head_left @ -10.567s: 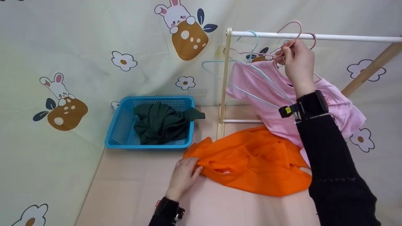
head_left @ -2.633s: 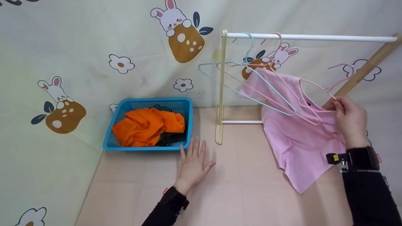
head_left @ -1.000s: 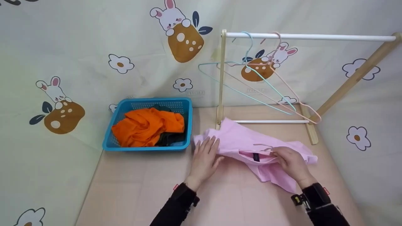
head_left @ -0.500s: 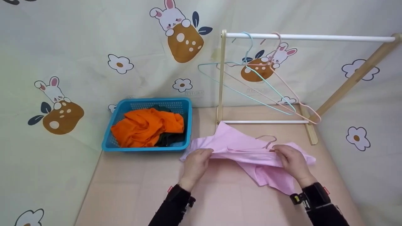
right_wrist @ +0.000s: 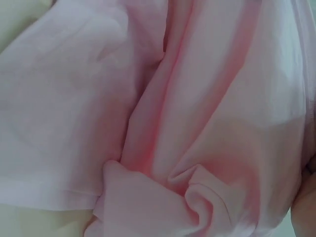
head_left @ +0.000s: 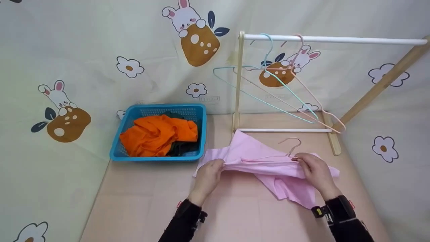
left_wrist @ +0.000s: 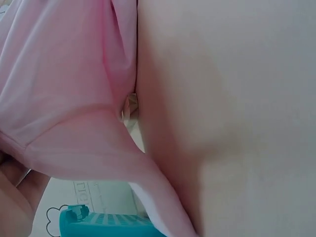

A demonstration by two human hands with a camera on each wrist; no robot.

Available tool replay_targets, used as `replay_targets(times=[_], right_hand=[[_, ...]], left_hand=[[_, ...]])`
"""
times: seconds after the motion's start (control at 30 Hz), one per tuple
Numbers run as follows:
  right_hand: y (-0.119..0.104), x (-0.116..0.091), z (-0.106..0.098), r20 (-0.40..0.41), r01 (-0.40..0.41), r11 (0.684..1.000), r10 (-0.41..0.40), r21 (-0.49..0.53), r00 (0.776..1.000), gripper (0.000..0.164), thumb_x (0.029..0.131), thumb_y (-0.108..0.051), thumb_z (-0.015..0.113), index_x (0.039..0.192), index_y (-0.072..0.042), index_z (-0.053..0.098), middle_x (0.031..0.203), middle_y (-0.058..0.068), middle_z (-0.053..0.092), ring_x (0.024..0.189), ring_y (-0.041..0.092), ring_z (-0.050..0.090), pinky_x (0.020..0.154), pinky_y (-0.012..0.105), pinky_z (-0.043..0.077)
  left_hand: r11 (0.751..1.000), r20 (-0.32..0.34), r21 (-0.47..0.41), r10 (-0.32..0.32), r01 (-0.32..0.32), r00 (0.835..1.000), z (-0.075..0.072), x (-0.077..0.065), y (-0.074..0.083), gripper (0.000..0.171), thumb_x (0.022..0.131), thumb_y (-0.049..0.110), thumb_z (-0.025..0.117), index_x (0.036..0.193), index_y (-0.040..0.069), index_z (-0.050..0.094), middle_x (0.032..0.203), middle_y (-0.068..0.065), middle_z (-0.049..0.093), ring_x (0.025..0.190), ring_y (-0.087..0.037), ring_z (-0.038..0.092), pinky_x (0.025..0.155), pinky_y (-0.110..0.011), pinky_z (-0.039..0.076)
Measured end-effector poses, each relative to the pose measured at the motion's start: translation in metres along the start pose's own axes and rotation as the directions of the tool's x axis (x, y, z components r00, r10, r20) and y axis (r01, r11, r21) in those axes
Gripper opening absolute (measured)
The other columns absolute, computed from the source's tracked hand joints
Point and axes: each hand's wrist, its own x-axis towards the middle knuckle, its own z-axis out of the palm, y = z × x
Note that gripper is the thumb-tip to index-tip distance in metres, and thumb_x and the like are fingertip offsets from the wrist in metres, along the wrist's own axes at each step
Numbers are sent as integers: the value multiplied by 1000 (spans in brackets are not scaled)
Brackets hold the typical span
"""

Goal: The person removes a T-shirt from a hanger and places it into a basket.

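A pink T-shirt (head_left: 250, 148) lies bunched on the table, its upper edge stretched between both hands. At its left end, my left hand (head_left: 208, 176) pinches the cloth; in the left wrist view those fingers (left_wrist: 32, 190) grip a seam. My right hand (head_left: 317, 173) pinches the shirt near its neckline, right beside the neck of a pink hanger (head_left: 295, 144). Only the hanger's hook and a bit of its top wire stick out; the rest is hidden in the shirt. Whether the right fingers also hold the wire, I cannot tell. Folds of shirt fill the right wrist view.
A blue basket (head_left: 158, 158) with an orange garment (head_left: 154, 134) and a dark green one (head_left: 183, 148) stands at left. Behind the shirt is a rack with a white rail (head_left: 352, 40). A mint hanger (head_left: 282, 84) and another pink hanger (head_left: 310, 94) hang on it.
The orange garment went into the basket and the pink shirt came down from the rack onto the table. My left hand, flat before, now pinches the shirt. The hanger's hook has tilted up and away.
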Motion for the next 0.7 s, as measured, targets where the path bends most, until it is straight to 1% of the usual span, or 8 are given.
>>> replay_targets(times=[0.13, 0.27, 0.33, 0.4, 0.5, 0.57, 0.63, 0.7], right_hand=[[-2, 2, -1, 17, -2, 1000, 2, 0, 1000, 21, 81, 12, 69, 97, -2, 70, 95, 13, 72, 89, 34, 67, 83, 37, 45], [-2, 2, -1, 35, -14, 1000, 13, 4, 999, 20, 82, 10, 69, 98, -2, 70, 97, 13, 72, 90, 34, 67, 83, 38, 46], [-2, 2, -1, 59, -32, 999, 31, 22, 998, 22, 83, 6, 70, 103, -3, 70, 101, 12, 72, 94, 34, 66, 86, 38, 45], [-4, 4, -3, 83, -63, 997, 59, 51, 995, 28, 84, 1, 72, 112, -4, 69, 109, 11, 71, 101, 34, 64, 92, 36, 42], [-9, 10, -5, 101, -120, 982, 105, 148, 989, 48, 83, -2, 75, 129, -4, 62, 122, 10, 67, 110, 30, 61, 101, 27, 36], [-14, 16, -6, 81, -127, 961, 111, 244, 991, 59, 81, 4, 75, 136, -1, 54, 124, 14, 65, 111, 27, 61, 102, 23, 36], [-20, 24, -7, 43, -105, 935, 96, 339, 994, 66, 79, 14, 72, 139, 5, 47, 121, 20, 65, 108, 23, 63, 99, 20, 40], [-29, 32, -10, 6, -67, 914, 71, 401, 997, 66, 78, 23, 66, 138, 11, 42, 114, 27, 65, 105, 22, 65, 95, 20, 45]], left_hand=[[1000, 0, -4, 12, -12, 1000, 0, 1, 0, 12, 96, 17, 64, 89, 8, 58, 71, -3, 59, 64, -22, 61, 54, -32, 47], [1000, -39, -3, 1, -1, 999, 3, 1, 1, 11, 92, 13, 67, 89, 8, 59, 70, -3, 59, 64, -22, 62, 54, -32, 48], [1000, -64, -1, -10, 10, 998, 4, 2, 2, 12, 90, 11, 70, 89, 8, 59, 70, -3, 60, 64, -22, 62, 55, -32, 48], [1000, -79, 1, -19, 19, 997, 6, 3, 4, 13, 88, 9, 71, 88, 8, 58, 70, -4, 61, 64, -23, 63, 55, -33, 49], [999, -83, 9, -33, 33, 996, 7, 3, 6, 14, 87, 7, 72, 89, 9, 59, 72, -4, 63, 64, -23, 64, 55, -33, 49], [999, -76, 11, -44, 45, 996, 8, 3, 7, 13, 87, 6, 72, 89, 9, 60, 74, -4, 65, 64, -23, 64, 56, -33, 50], [998, -67, 11, -54, 55, 996, 9, 2, 7, 11, 88, 6, 71, 90, 8, 61, 75, -5, 66, 64, -23, 64, 56, -33, 50], [998, -62, 9, -61, 61, 996, 9, 2, 7, 10, 89, 7, 71, 90, 8, 61, 75, -5, 66, 65, -23, 64, 56, -34, 50]])
